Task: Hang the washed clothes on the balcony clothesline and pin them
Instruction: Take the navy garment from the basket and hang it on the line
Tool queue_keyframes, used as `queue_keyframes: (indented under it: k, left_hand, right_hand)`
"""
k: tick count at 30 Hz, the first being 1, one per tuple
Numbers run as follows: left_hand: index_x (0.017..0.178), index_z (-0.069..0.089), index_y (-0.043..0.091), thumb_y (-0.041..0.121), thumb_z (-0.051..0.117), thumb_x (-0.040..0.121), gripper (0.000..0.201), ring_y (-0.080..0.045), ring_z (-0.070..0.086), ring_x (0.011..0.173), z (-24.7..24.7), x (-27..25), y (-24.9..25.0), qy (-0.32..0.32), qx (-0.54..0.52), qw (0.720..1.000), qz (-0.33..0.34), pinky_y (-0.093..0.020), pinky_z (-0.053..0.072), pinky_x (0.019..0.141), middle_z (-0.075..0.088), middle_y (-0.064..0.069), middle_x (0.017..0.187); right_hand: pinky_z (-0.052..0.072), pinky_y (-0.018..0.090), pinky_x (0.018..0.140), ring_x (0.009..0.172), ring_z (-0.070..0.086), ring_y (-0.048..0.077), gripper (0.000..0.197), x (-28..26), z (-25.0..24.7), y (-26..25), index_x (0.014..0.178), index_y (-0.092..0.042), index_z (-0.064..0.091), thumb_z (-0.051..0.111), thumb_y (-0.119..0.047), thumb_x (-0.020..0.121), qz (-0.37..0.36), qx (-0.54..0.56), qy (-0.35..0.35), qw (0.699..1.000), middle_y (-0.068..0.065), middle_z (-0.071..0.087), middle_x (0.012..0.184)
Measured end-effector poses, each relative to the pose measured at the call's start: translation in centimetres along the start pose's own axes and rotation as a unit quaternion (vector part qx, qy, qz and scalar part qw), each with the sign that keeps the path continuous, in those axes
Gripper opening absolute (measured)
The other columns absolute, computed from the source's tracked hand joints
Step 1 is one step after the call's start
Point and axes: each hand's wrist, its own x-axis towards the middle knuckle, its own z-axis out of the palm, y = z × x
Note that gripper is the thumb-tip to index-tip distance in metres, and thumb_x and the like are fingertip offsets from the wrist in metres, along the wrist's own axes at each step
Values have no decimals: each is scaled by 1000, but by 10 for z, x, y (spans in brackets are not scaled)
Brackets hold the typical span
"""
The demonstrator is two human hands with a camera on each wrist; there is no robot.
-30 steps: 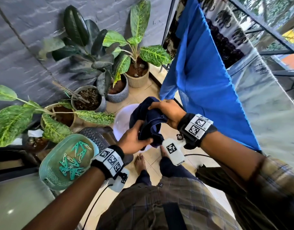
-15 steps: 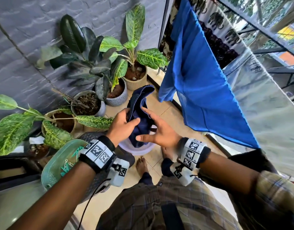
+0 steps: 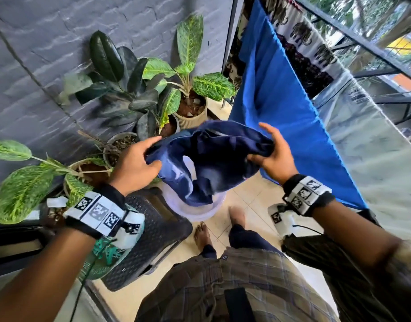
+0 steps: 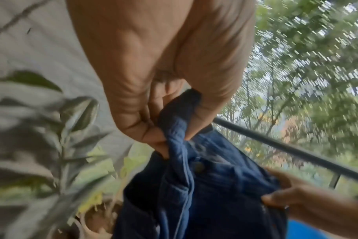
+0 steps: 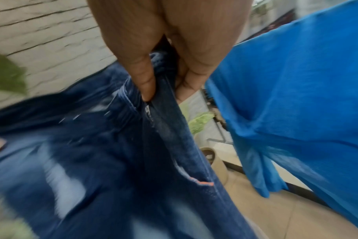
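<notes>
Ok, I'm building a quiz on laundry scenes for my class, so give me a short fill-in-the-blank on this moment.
1. Both hands grip a dark blue denim ____, the left hand at one side and the right hand at the other.
2. The garment's lower end hangs into a pale ____ on the floor.
3. The bright ____ cloth already hangs on the line to the person's right.
4. The green clothespins lie in a green ____.

Missing words: garment; basin; blue; basket
</notes>
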Motion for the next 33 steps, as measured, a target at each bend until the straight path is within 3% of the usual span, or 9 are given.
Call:
queue_keyframes:
  k: [4, 9, 15, 18, 21, 24, 28, 31, 33]
  left_hand:
    - [120, 70, 22, 5, 65, 89, 36, -24, 66, 109, -22, 0, -5, 35, 55, 995, 70, -36, 50, 100, 70, -6, 118]
    - [102, 64, 40, 53, 48, 91, 24, -30, 68, 94, -20, 0, -7, 51, 32, 993, 101, -49, 55, 86, 73, -6, 100]
    - [96, 65, 41, 66, 51, 90, 29, -28, 69, 94, -25, 14, 8, 113, -66, 986, 105, -58, 53, 86, 73, -4, 96]
    - [92, 66, 33, 64, 57, 86, 33, -21, 68, 83, -25, 14, 19, 92, -66, 989, 99, -52, 56, 80, 72, -2, 86]
    - [88, 67, 30, 59, 72, 74, 32, -6, 63, 72, -17, -2, 36, 23, -62, 992, 107, -29, 52, 71, 72, 1, 83]
    - [93, 71, 24, 34, 88, 73, 29, 0, 64, 76, -3, -23, 51, -88, -61, 987, 116, -20, 50, 73, 76, 4, 90]
    - [87, 73, 38, 41, 82, 79, 12, 10, 63, 73, 14, -41, 63, -76, -2, 990, 120, -17, 50, 71, 76, 17, 84]
    - [98, 75, 35, 31, 76, 87, 11, 7, 67, 79, 24, -51, 74, -27, -32, 992, 123, -23, 55, 74, 76, 18, 88]
    - [96, 75, 39, 29, 73, 89, 13, 7, 67, 80, 30, -58, 87, -12, -48, 988, 143, -20, 54, 71, 76, 22, 87]
  right_hand:
    - [57, 25, 74, 74, 65, 13, 63, 5, -34, 3, 129, -26, 51, 70, 10, 81, 46, 128, 13, 991, 6, 71, 81]
    - [55, 21, 79, 80, 68, 7, 21, 7, -63, 5, 105, 6, 65, 64, 12, 85, 38, 111, -39, 992, -8, 75, 84]
    - [51, 20, 76, 76, 65, 8, 27, 15, -82, -15, 84, -16, 72, 63, 8, 76, -4, 179, -73, 981, -8, 72, 79]
    - [51, 22, 76, 76, 64, 10, 23, 20, -88, -20, 80, -18, 74, 71, 0, 66, 8, 216, -74, 974, -6, 71, 77]
    - [49, 20, 74, 72, 61, 5, 14, 25, -88, -14, 89, -6, 68, 73, 1, 78, -8, 130, -10, 991, -12, 70, 74]
    - [46, 25, 65, 62, 53, 8, 17, 28, -81, -3, 81, -21, 67, 77, -35, 76, -10, -37, 84, 996, -1, 64, 69]
    - [50, 33, 70, 68, 63, 24, 28, 19, -66, -1, 94, -32, 52, 61, -54, 78, 108, -173, 87, 975, -2, 62, 71]
    - [61, 49, 65, 67, 72, 34, 40, 0, -48, -6, 107, -33, 34, 51, -60, 83, 256, -9, 35, 966, 13, 72, 91]
    - [58, 46, 54, 73, 71, 37, 67, -15, -36, -11, 121, -23, 35, 55, -72, 79, 325, 93, -4, 941, 17, 65, 110]
